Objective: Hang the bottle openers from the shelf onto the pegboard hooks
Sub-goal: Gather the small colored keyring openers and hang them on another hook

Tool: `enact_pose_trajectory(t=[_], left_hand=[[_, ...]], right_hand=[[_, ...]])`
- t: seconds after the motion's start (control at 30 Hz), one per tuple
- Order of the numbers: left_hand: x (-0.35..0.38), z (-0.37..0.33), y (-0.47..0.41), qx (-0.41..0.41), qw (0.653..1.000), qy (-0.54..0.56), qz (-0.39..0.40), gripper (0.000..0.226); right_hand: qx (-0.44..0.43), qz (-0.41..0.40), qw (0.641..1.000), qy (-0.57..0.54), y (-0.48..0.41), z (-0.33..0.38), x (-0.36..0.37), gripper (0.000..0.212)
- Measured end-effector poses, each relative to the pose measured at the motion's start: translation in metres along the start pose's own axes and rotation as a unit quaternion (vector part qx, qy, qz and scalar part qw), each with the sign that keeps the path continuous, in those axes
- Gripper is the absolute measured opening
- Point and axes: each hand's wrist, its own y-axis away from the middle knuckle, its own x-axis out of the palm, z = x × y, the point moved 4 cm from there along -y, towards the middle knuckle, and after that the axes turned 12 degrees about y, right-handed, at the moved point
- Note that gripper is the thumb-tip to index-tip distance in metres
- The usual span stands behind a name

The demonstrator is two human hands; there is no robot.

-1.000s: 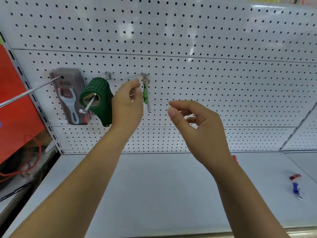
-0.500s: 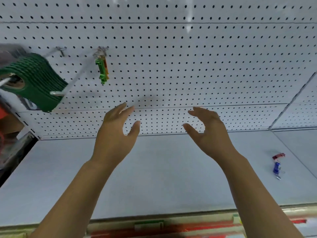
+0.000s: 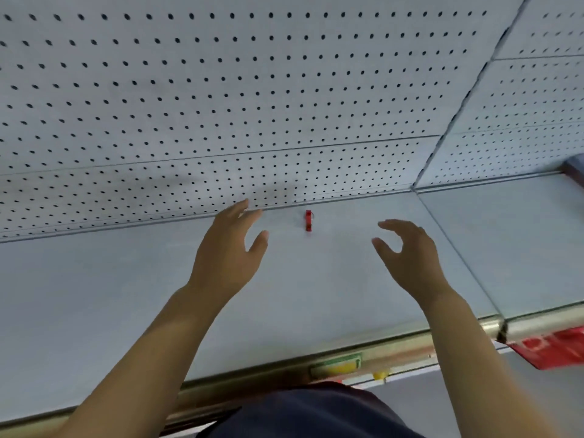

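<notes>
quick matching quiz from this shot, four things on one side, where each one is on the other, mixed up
1 red bottle opener
2 left hand
3 right hand
4 yellow-green label

a empty, right of the opener
b on the front edge of the shelf
c lying on the shelf by the pegboard
d empty, left of the opener

Pairs: 1-c, 2-d, 3-a, 4-b

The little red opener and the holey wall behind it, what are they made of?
The red opener is probably coloured metal, or maybe plastic: bright even red, with what seems a small ring at its far end; too small to be sure. The pegboard looks like sheet metal with a matte pale grey coat: flat, with evenly punched holes.
</notes>
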Motion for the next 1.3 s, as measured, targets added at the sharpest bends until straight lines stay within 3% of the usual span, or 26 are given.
enact_pose_trajectory(t=[0.23, 0.47, 0.63, 0.87, 0.93, 1.13, 1.3], left_hand=[[0.096, 0.003, -0.015, -0.056, 0.995, 0.007, 0.081, 0.050], [0.147, 0.015, -0.035, -0.127, 0.985, 0.019, 0.115, 0.050], [0.157, 0.012, -0.072, -0.111, 0.990, 0.003, 0.081, 0.018], [0.170, 0.011, -0.111, -0.073, 0.994, -0.005, 0.081, 0.012], [0.171, 0.015, -0.115, -0.082, 0.994, 0.013, 0.073, 0.005], [0.175, 0.017, -0.120, -0.129, 0.985, 0.076, 0.079, 0.029], [0.173, 0.016, -0.112, -0.175, 0.974, 0.124, 0.073, 0.013]], right_hand=[[0.096, 0.031, 0.995, 0.028, -0.036, -0.112, -0.006, 0.029], [0.081, 0.077, 0.991, 0.073, -0.069, -0.150, 0.011, 0.035], [0.047, 0.101, 0.988, 0.106, -0.092, -0.152, 0.024, 0.021], [0.062, 0.129, 0.990, -0.009, -0.108, -0.135, 0.032, 0.009], [0.091, 0.136, 0.984, -0.066, -0.109, -0.126, 0.030, 0.008], [0.126, 0.119, 0.966, -0.194, -0.104, -0.102, 0.027, 0.007], [0.152, 0.155, 0.946, -0.240, -0.099, -0.083, 0.029, 0.014]])
